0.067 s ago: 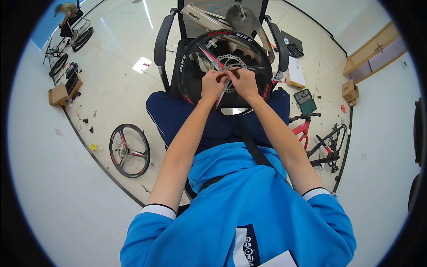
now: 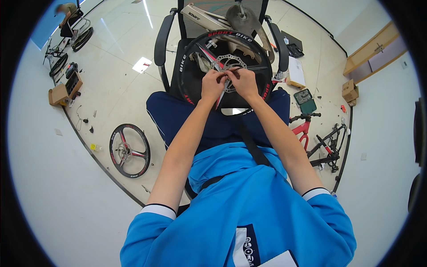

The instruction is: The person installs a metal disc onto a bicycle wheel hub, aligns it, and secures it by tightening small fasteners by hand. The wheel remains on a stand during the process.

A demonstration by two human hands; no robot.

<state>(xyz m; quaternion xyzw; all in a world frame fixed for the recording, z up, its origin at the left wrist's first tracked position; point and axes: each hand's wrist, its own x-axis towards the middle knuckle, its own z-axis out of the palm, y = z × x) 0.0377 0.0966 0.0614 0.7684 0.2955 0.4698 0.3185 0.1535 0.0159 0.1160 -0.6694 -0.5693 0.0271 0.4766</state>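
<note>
A bicycle wheel with a black tyre and red-and-silver spokes lies across the black seat of an office chair in front of me. At its hub sits a silver brake disc with a toothed, holed rim. My left hand and my right hand meet over the hub, thumbs and fingertips pinched close together. Whatever the fingers grip there is too small and too covered to name. Behind the wheel, a beige bicycle frame leans on the chair.
Armrests flank the wheel. Another wheel lies on the floor at left. To the right are a green tool case, a red bicycle frame, a black frame and cardboard boxes. A person sits far left.
</note>
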